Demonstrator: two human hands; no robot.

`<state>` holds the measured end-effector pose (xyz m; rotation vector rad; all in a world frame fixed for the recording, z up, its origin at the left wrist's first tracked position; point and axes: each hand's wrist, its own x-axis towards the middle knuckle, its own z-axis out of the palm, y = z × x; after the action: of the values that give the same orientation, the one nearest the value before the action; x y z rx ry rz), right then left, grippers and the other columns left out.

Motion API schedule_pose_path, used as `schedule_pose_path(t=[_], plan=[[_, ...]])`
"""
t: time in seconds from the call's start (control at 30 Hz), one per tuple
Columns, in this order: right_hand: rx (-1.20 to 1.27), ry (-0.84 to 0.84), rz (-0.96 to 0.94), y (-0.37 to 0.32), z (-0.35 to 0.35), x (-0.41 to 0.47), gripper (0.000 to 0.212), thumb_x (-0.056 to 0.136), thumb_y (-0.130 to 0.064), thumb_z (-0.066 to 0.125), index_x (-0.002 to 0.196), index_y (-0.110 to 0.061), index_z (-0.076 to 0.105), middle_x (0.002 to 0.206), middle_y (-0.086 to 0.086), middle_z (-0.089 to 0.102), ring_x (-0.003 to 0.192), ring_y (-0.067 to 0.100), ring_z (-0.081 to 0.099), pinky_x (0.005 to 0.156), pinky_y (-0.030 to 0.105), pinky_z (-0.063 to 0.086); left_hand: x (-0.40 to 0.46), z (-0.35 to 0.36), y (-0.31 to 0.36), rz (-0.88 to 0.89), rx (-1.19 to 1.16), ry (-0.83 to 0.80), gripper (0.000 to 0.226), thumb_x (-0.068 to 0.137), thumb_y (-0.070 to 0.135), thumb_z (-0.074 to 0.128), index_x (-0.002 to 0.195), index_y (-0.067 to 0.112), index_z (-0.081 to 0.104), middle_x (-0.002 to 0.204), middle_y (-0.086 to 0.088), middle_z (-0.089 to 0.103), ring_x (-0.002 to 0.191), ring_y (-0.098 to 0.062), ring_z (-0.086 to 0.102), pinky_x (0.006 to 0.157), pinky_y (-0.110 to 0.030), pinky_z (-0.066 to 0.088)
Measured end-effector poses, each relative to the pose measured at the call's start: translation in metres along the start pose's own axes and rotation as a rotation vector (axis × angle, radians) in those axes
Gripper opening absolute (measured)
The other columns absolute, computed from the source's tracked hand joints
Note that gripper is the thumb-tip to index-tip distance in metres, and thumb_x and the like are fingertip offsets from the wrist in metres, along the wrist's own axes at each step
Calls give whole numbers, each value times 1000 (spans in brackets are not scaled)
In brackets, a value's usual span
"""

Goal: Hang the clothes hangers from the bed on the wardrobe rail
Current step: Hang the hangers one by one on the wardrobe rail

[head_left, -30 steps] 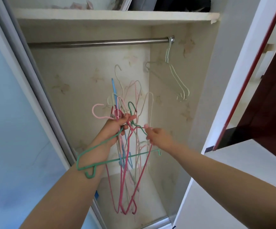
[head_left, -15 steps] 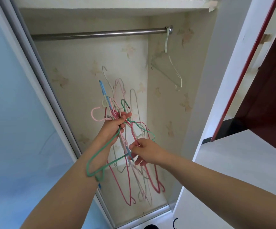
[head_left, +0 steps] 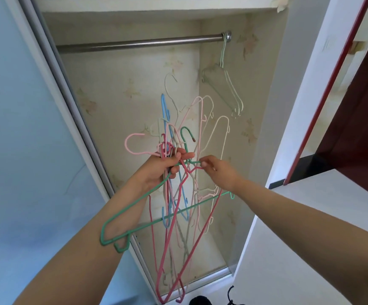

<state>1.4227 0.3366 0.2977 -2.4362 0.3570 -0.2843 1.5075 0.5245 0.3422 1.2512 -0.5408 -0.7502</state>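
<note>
Before the open wardrobe, our left hand [head_left: 161, 170] clamps the tangled bundle of hangers [head_left: 178, 194] by their necks while our right hand [head_left: 217, 172] pinches one loose; pale hangers [head_left: 224, 89] already hang on the rail [head_left: 139, 44].

The tangled hangers [head_left: 178, 172] mix green, deep pink, pale pink, blue and cream — the hung ones [head_left: 224, 89] are pale mint. Silver rail [head_left: 139, 44]; cream back wall [head_left: 121, 89] — faded floral print.
</note>
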Motion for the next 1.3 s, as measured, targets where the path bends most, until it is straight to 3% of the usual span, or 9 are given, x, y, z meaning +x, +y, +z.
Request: schedule_pose_path(t=[0.1,0.17,0.27,0.33,0.67,0.83,0.97,1.1,1.3], plan=[[14,254,33,-25,6,-22,48,92,-55,45,122,-18,54,114,0,58,106,18,56,93,35,46,0,0,-2,39,13,46,13,97,6,49,94,10,61,106,-6,73,46,-5,44,46,-16,38],[127,153,75,-51,8,-35,61,81,-68,52,120,-21,47,95,-6,59,88,13,60,79,34,51,1,2,-5,57,16,71,11,96,4,51,95,10,61,106,-5,73,46,-5,43,46,-16,39],[364,-197,108,-81,16,-46,61,87,-25,63,137,-17,30,79,3,63,54,11,63,54,25,53,2,4,-8,60,55,92,17,92,-2,54,104,8,62,108,-1,73,50,-5,41,47,-15,37],[447,-160,178,-87,14,-46,57,87,-4,49,140,-12,31,69,7,61,39,10,56,45,24,52,3,1,-10,74,90,107,21,91,-5,54,100,11,64,104,0,74,49,-5,42,48,-16,35],[772,-54,434,-96,5,-48,20,87,3,41,94,-5,57,55,7,37,26,7,34,45,29,54,5,-7,-32,113,323,300,6,87,9,67,83,9,72,59,-7,58,51,-15,45,51,-26,35],[959,10,473,-107,3,-49,23,87,5,39,68,-6,45,54,8,33,25,9,28,48,31,55,5,-6,-34,139,284,272,20,93,24,61,76,18,70,77,-18,61,54,-16,49,53,-29,37],[939,60,460,-106,2,-52,23,87,6,36,94,-3,56,53,8,30,25,9,27,43,29,54,3,3,-32,131,253,324,31,95,38,55,73,26,73,86,-5,73,62,-16,58,59,-29,43],[876,86,511,-98,8,-51,42,87,6,33,121,-6,55,53,7,33,23,7,31,43,28,53,0,12,-28,114,179,238,26,98,27,53,96,7,70,98,-7,74,82,-16,68,72,-25,54],[772,93,492,-91,12,-45,53,88,4,31,135,-11,51,57,5,38,24,4,38,48,31,55,-4,12,-29,-32,-59,152,33,97,28,53,110,0,66,88,1,73,64,-6,63,53,-14,47]])
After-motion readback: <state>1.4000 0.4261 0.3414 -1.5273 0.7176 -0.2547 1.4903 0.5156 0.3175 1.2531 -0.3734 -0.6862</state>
